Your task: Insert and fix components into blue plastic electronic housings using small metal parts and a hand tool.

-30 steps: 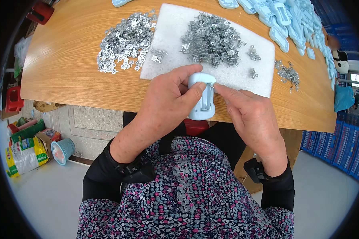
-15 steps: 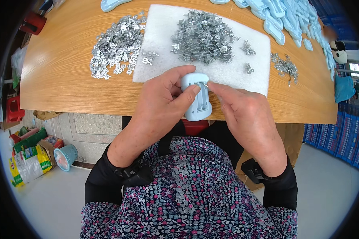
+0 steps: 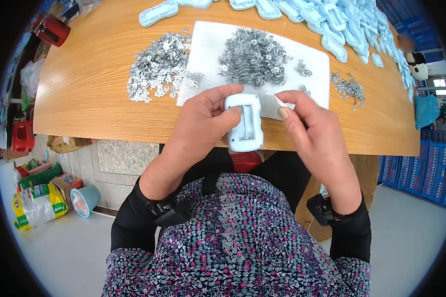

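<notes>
Right now I see the pale blue casing (image 3: 247,124) over the table's near edge (image 3: 208,141), its long axis running away from the wearer, open compartment facing up. The left hand (image 3: 195,123) grips it, thumb pressed at the compartment, other fingers partly hidden. Half a second ago the right hand (image 3: 317,132) met its upper corner; now it's apart, thumb and forefinger pinching a thin pale strip (image 3: 278,100).

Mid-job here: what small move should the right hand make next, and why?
Probably bring the tip of the pale strip in the right hand over to the recess of the blue casing: the left hand holds the casing with the recess in plain view, while the strip is apart from it.
</notes>
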`<state>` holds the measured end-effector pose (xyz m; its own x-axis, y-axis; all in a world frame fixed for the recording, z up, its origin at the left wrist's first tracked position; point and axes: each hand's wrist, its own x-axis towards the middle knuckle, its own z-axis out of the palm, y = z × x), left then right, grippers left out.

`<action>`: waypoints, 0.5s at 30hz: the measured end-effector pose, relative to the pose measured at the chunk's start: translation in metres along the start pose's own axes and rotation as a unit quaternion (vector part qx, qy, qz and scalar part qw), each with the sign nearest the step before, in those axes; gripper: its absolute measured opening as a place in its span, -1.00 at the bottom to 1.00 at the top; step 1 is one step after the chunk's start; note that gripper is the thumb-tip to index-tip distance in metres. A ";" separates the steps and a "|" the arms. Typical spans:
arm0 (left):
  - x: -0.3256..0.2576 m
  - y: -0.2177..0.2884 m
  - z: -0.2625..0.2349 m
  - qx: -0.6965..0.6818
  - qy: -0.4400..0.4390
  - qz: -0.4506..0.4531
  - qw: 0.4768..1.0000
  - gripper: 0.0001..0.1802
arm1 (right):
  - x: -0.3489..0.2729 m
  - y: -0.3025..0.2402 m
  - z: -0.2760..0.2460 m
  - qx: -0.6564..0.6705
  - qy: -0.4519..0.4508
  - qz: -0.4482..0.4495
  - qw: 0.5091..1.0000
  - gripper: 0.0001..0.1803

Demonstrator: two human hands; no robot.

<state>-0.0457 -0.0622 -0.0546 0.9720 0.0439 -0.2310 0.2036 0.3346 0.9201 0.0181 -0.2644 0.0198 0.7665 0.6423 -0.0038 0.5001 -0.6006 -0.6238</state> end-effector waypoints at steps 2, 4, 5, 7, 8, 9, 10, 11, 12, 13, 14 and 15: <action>-0.003 0.011 0.005 -0.024 -0.020 -0.036 0.999 -0.53 | -0.002 0.022 0.019 0.149 0.017 0.022 0.988 -0.71; -0.006 0.020 0.010 -0.017 -0.043 -0.043 0.998 -0.53 | 0.001 0.023 0.030 0.353 0.009 0.079 0.932 -0.64; -0.007 0.022 0.012 -0.011 -0.066 -0.054 0.996 -0.53 | 0.000 0.017 0.030 0.352 0.011 0.077 0.933 -0.64; -0.009 0.018 0.013 -0.032 -0.071 -0.067 0.995 -0.53 | 0.000 0.006 0.030 0.445 0.000 0.171 0.879 -0.65; -0.008 0.014 0.013 -0.007 -0.069 -0.037 0.997 -0.54 | 0.001 0.005 0.031 0.458 -0.006 0.187 0.869 -0.66; -0.008 0.011 0.014 0.020 -0.067 -0.009 0.998 -0.55 | -0.001 0.006 0.031 0.460 -0.006 0.186 0.868 -0.66; -0.010 0.011 0.015 0.021 -0.066 -0.009 0.998 -0.55 | -0.002 0.007 0.033 0.469 -0.011 0.182 0.864 -0.68; -0.012 0.012 0.017 0.079 -0.063 0.005 0.995 -0.57 | -0.003 0.009 0.035 0.479 -0.017 0.178 0.859 -0.69; -0.012 0.013 0.017 0.136 -0.061 0.020 0.989 -0.58 | -0.004 0.009 0.035 0.479 -0.016 0.179 0.859 -0.69; -0.012 0.015 0.017 0.135 -0.063 0.020 0.989 -0.58 | -0.005 0.009 0.036 0.459 -0.015 0.173 0.871 -0.71; -0.012 0.018 0.016 0.215 -0.063 0.051 0.973 -0.58 | -0.005 0.008 0.036 0.439 -0.015 0.166 0.883 -0.73; -0.012 0.020 0.016 0.295 -0.062 0.081 0.950 -0.58 | -0.006 0.007 0.036 0.439 -0.015 0.166 0.883 -0.73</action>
<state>-0.0513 -0.0708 -0.0284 0.9952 -0.0727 -0.0650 0.0446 -0.2540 0.9662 0.0026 -0.2549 -0.0130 0.7939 0.5215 -0.3125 -0.2652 -0.1655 -0.9499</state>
